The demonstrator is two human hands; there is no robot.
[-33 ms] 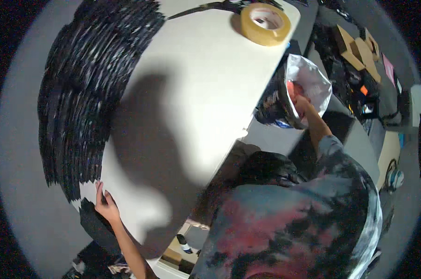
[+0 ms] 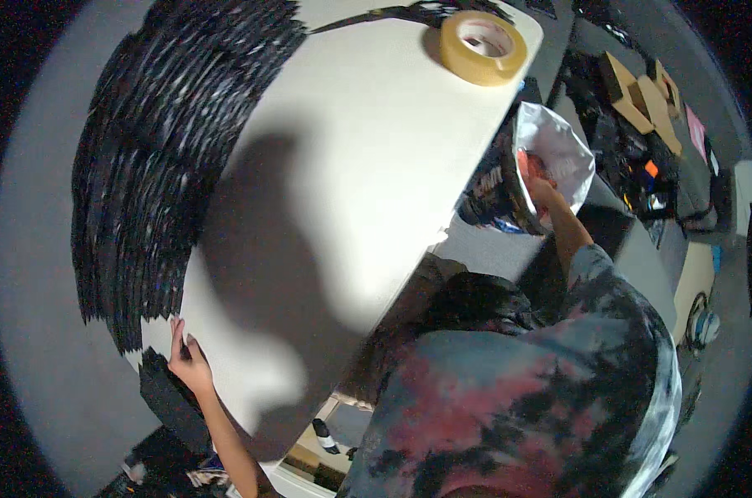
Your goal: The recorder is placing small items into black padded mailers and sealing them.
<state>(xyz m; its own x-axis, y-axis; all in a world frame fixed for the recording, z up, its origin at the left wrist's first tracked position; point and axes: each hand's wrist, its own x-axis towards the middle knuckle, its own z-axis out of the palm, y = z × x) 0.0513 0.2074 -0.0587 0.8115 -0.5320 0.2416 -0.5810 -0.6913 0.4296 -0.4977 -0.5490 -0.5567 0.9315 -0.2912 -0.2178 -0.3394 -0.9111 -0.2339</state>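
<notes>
My left hand (image 2: 190,365) rests at the near left edge of the white table, fingers stretched out and thumb apart, holding nothing visible. Its fingertips are beside the lower end of a long, curved row of thin black pieces (image 2: 143,191), packed close together. My right hand (image 2: 545,196) reaches into a black bag or bin with a silvery-white inside (image 2: 568,149), just off the table's right edge. A reddish-orange thing (image 2: 535,169) shows in there by the fingers. The fingers are mostly hidden, so I cannot tell whether they grip it.
On the white table (image 2: 367,149), a roll of clear yellowish packing tape (image 2: 485,50) lies near the far right corner. Black strips (image 2: 376,15) are beside it. Open cardboard boxes (image 2: 633,95) and dark clutter stand at the right. A dark jagged piece (image 2: 170,394) sits by my left forearm.
The whole view has shifted slightly. My right hand looks a little lower in the bag or bin, and my left hand has stayed by the black row.
</notes>
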